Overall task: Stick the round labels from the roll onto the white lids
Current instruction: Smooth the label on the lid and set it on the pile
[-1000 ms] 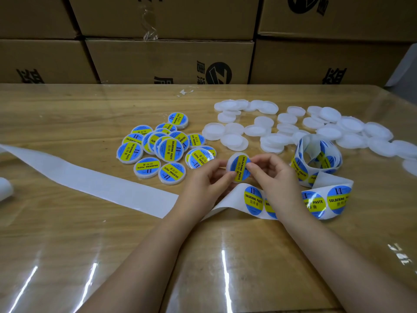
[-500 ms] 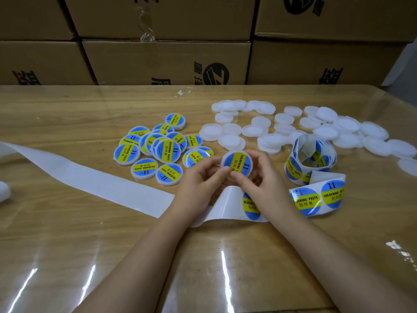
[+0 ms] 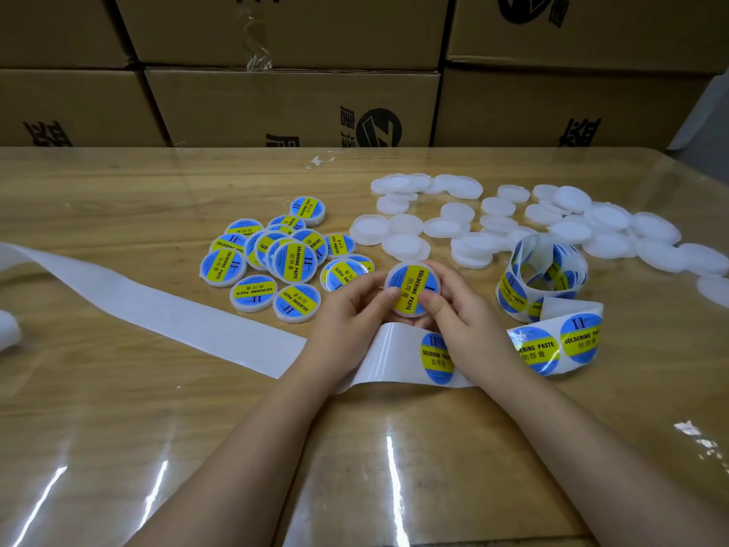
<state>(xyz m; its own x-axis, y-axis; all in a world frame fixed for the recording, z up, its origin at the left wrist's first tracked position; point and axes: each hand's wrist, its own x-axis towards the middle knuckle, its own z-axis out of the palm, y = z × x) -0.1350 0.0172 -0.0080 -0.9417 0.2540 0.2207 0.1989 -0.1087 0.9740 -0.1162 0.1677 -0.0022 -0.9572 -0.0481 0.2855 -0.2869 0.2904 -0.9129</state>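
Observation:
Both hands hold one white lid (image 3: 411, 288) above the table, its blue-and-yellow round label facing up. My left hand (image 3: 351, 313) grips its left edge, thumb on the label. My right hand (image 3: 457, 313) grips its right edge, thumb pressing the label's lower right. The label roll (image 3: 544, 274) stands to the right, and its strip (image 3: 560, 343) with more labels runs under my right wrist. Several plain white lids (image 3: 572, 230) lie spread at the back right. A cluster of labelled lids (image 3: 276, 258) lies to the left.
Empty white backing paper (image 3: 157, 309) trails left across the wooden table (image 3: 118, 408), which has a glossy clear cover. Stacked cardboard boxes (image 3: 292, 104) line the far edge. A white scrap (image 3: 8, 329) lies at the left edge.
The label stood on edge over the lid a second ago and now lies flat on it. Both thumbs have moved onto the label. The lid sits slightly lower and turned.

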